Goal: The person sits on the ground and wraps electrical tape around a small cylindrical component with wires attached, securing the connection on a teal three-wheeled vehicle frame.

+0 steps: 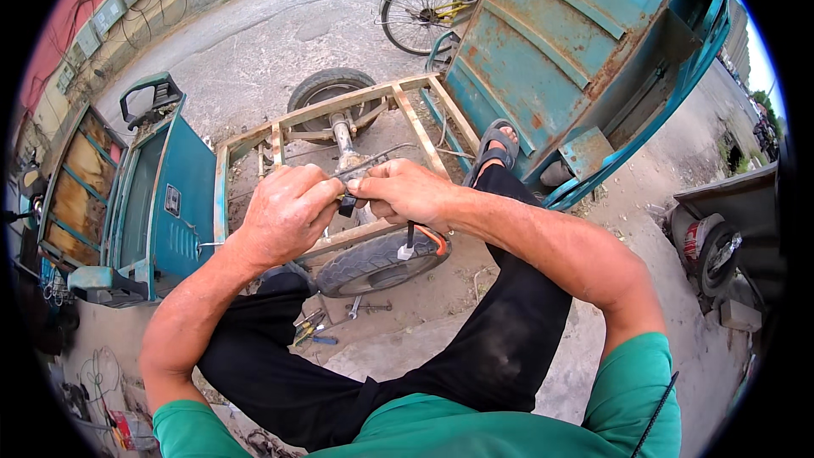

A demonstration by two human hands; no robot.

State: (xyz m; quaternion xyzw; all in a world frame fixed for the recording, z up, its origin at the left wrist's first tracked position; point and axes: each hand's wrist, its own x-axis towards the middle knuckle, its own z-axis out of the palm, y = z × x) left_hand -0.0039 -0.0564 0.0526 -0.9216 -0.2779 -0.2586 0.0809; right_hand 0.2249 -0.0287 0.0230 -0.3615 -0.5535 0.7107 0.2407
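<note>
My left hand [297, 208] and my right hand [398, 195] meet above the axle [346, 140] of the vehicle frame. Both have fingers closed on a small black piece [348, 206] with a thin dark strip or wire at it; exactly which hand grips which part is unclear. A black cord with a white connector [405, 250] hangs below my right hand, beside an orange curved thing [435, 237]. The wooden-looking frame [421, 129] spans two tyred wheels, the rear one [309, 93] and the near one [377, 276].
Teal rusty body panels stand right [543, 59] and left [182, 195]. A bicycle [411, 17] with a partly visible person is behind. Tools [314, 331] lie between my legs. Spare tyres [716, 259] and a block [739, 316] are at right; wires and meter boxes [108, 13] line the wall.
</note>
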